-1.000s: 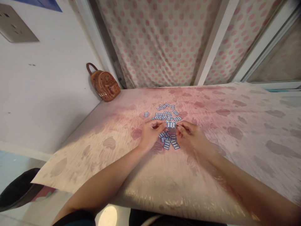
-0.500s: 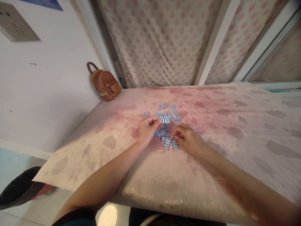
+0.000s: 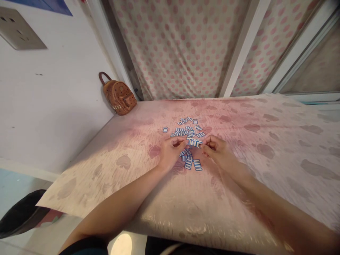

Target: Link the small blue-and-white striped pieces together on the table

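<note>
My left hand pinches the left end of a short strip of white labels with blue borders. At the strip's right end are the closed thumb and fingers of my right hand, so the strip is held level between both hands above the table. Behind it lies a loose pile of similar blue-and-white label pieces, and more pieces lie on the near side. One small piece sits apart to the left. My fingertips partly cover the strip's ends.
A patterned, glossy cloth covers the table. A small brown backpack-shaped bag stands at the far left corner against the wall. Behind the table hangs a polka-dot curtain. A dark object is low at the left, beyond the table edge.
My left hand has shifted right with its strip. My right hand has risen from the near pieces to meet the strip's right end, and the held strip looks longer.
</note>
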`<state>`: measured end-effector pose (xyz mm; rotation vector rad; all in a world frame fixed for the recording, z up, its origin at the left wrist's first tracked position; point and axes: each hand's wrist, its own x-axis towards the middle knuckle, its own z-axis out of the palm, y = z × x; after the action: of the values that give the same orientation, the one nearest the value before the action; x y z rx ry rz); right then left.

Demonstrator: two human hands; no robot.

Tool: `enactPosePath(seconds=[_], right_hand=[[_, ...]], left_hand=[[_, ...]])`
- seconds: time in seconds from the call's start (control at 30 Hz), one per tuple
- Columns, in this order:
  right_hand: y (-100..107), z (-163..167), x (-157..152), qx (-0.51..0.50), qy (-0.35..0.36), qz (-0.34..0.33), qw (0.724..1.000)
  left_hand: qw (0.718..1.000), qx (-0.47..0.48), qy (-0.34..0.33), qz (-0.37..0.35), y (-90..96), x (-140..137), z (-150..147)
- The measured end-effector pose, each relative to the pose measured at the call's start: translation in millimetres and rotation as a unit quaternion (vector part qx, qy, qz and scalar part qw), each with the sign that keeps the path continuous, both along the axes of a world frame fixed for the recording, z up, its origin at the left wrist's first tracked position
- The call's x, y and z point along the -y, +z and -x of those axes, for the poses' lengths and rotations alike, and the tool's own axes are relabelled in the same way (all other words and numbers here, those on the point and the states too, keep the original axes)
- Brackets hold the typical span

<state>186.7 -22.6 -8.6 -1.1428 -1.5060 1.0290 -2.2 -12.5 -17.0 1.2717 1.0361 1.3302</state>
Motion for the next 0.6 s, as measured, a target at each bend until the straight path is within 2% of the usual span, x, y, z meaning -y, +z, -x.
enactPosePath(seconds=[0.2, 0.6], right_hand=[[-1.4, 0.6, 1.6, 0.022, -0.022, -0.002, 0.999], [-0.3, 3.8, 4.0, 0.010, 0.005, 0.023, 1.000]], left_hand=[[1.000, -0.005, -0.020, -0.017, -1.7, 3.6, -2.2], [1.000, 0.003, -0.028, -0.002, 2.8, 9.3, -6.3]])
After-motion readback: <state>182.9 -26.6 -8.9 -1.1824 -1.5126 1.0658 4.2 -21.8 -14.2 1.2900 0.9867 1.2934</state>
